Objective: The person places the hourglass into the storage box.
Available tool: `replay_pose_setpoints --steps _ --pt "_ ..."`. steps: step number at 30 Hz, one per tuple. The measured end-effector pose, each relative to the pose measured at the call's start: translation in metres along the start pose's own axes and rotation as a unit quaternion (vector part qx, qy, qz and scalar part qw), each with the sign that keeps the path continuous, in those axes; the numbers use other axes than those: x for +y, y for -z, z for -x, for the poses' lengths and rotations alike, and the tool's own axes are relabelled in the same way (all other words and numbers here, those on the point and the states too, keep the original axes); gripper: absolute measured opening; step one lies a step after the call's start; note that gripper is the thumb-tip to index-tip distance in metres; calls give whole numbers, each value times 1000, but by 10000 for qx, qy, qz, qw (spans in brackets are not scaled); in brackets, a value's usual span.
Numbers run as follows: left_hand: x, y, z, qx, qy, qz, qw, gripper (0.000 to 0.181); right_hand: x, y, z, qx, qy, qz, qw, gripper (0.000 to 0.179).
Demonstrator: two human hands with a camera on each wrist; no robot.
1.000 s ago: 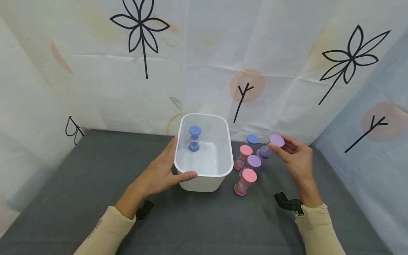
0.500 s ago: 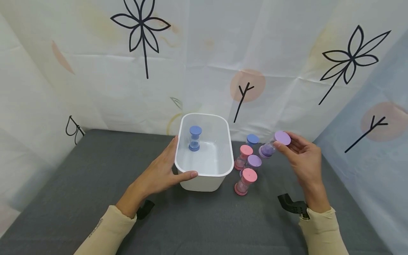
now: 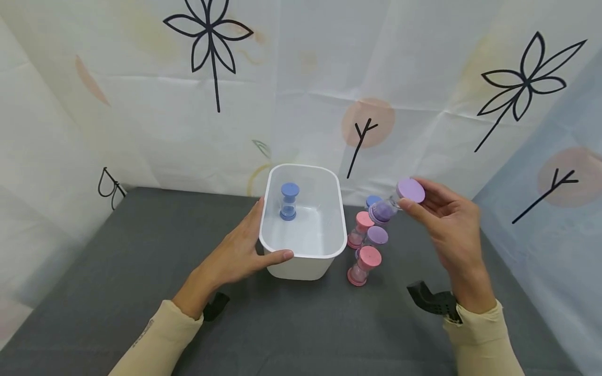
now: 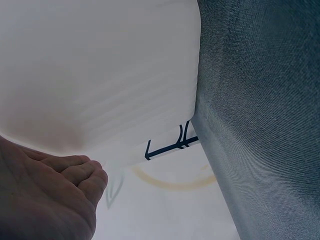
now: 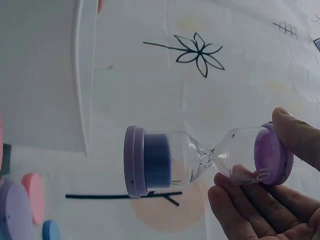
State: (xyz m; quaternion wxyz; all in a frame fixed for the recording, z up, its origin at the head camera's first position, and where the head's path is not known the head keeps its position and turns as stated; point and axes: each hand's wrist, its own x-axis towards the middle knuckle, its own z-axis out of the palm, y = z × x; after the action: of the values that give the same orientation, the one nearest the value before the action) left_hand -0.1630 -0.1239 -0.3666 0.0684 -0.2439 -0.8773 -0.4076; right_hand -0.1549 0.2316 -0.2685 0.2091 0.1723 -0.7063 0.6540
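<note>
My right hand [image 3: 449, 224] pinches a purple sand timer [image 3: 383, 211] by its top cap, held tilted above the table. In the right wrist view the timer's purple sand [image 5: 157, 161] sits at the end away from the fingers. With straight fingers along its left side and the thumb at its front rim, my left hand [image 3: 237, 258] rests on a white plastic bin [image 3: 300, 269]. Inside the bin stands a blue sand timer [image 3: 289, 201]. Right of the bin are a pink timer [image 3: 369, 257], another purple timer [image 3: 378, 235], a second pink timer [image 3: 364, 219] and a partly hidden blue timer [image 3: 373, 200].
A dark grey cloth [image 3: 305, 329] covers the table. Behind the bin hangs a white cloth backdrop [image 3: 305, 120] with printed plants, and more cloth closes off both sides. The standing timers are close together beside the bin's right wall.
My right hand has lifted the purple timer from beside the other timers, first moving right, then up and slightly left. My left hand and the bin stay in place.
</note>
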Motion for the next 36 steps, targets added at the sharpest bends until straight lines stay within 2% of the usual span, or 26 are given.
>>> replay_pose_setpoints --steps 6,10,15,21,28,36 --pt "0 0 -1 19 -90 79 9999 117 -11 -31 -18 -591 -17 239 9980 41" --pt "-1 0 -2 0 -26 108 9999 117 -10 -56 -35 -978 -169 181 9949 43" --pt "-1 0 -2 -37 -52 186 9998 117 -2 -87 -55 -1399 -447 269 9888 44" --pt "-1 0 -1 -66 -25 210 9998 117 20 -122 -74 -1716 -669 178 9827 40" --pt "-2 -1 -1 -73 31 208 9998 116 50 -147 -81 -1879 -1252 290 9738 41" --pt "-2 -1 -1 -107 73 201 9997 117 65 -164 -80 -2106 -1647 678 9612 41"
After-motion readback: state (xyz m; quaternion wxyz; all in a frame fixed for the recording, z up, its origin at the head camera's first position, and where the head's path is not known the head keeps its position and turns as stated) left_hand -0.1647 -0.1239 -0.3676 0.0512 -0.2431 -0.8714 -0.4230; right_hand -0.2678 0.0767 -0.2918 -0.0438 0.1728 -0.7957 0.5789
